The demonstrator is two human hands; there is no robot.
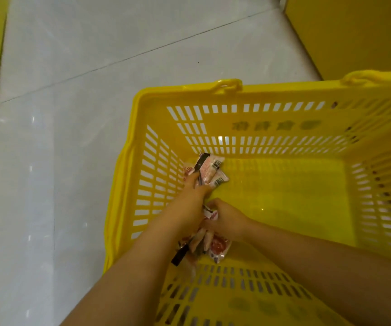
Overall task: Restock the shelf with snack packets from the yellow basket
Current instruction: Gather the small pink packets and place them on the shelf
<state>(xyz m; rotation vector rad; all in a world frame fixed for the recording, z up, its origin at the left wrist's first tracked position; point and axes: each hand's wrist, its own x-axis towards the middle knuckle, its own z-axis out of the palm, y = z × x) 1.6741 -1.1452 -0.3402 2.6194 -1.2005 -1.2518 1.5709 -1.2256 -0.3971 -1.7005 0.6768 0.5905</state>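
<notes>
Inside the yellow basket (pixel 189 89), left hand (pixel 193 191) and right hand (pixel 227 220) each clutch pink snack packets (pixel 209 169).

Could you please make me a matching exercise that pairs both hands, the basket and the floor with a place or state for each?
Things:
1. left hand
2. right hand
3. yellow basket
4. floor

Descriptions:
A. pale glossy tiles
B. grips the barcode packets by the basket's far left corner
C. slotted walls, stands on the tiles
D. grips the red-printed packets nearer the person

Pairs: 1-B; 2-D; 3-C; 4-A
</notes>
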